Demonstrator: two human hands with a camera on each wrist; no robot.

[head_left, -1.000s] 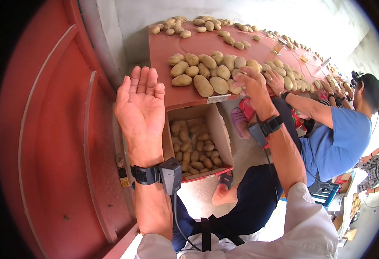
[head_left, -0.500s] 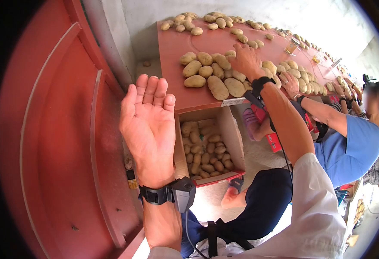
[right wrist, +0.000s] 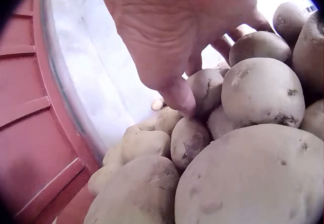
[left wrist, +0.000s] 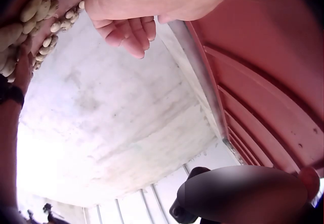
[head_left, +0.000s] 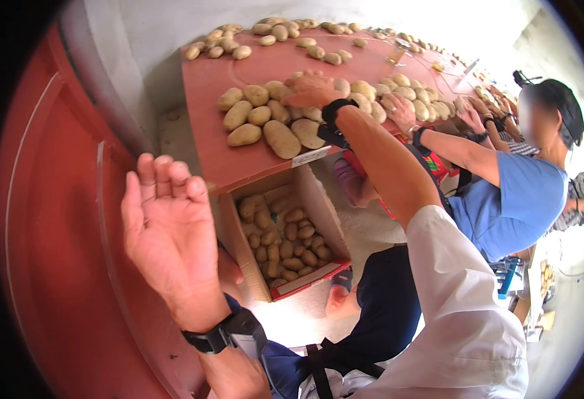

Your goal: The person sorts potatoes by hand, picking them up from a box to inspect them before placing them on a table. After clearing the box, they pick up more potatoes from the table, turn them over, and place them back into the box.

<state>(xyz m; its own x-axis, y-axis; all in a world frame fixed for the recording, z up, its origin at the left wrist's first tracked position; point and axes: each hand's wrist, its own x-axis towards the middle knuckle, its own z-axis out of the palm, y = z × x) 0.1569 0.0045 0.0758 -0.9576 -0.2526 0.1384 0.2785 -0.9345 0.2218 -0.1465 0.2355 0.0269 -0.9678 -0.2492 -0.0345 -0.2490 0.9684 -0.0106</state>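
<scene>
My left hand (head_left: pixel 175 233) is raised palm up in front of the red door, its fingers loosely bent and holding nothing. On the red table lies a heap of potatoes (head_left: pixel 282 138). Over the back of this heap my right hand (head_left: pixel 312 90) reaches with its fingers spread. The right wrist view shows its thumb (right wrist: pixel 179 97) at the side of a potato (right wrist: pixel 206 87), and the other fingers come down behind the pile, their tips partly hidden. Larger potatoes (right wrist: pixel 253 178) fill the foreground there.
Below the table edge stands an open cardboard box (head_left: pixel 328 216) with many potatoes inside. More potatoes (head_left: pixel 279 32) lie along the table's back. To the right a person in a blue shirt (head_left: pixel 518 199) sits with hands on potatoes. A red door (head_left: pixel 46 233) closes off the left.
My right hand has moved left across the heap, from its front right to its back. The left hand stays palm up and appears lower and further left as the head view shifts.
</scene>
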